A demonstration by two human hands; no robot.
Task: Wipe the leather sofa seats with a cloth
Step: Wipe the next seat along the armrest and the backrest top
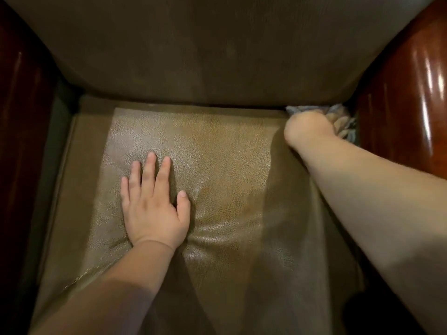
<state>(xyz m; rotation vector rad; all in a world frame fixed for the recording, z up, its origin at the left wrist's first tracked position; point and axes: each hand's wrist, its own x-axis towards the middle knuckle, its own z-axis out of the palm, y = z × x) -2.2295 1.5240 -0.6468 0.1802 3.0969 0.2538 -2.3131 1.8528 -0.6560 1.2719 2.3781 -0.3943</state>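
1. A dark shiny wooden armrest [21, 141] stands along the left edge of the frame.
2. The left hand [154, 209] lies flat on the brown leather seat [229, 177], fingers spread.
3. The padded backrest [217, 49] fills the top of the frame.
4. The right hand [312, 129] is curled into a fist around a grey cloth [343, 119], pushed into the seat's upper right corner.
5. A red-brown wooden armrest [406, 93] touches the cloth on the right.
6. There is no writing to read.

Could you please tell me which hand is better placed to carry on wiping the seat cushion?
The right hand: it grips the cloth at the back right corner of the seat cushion. The left hand lies flat on the cushion, holding nothing.
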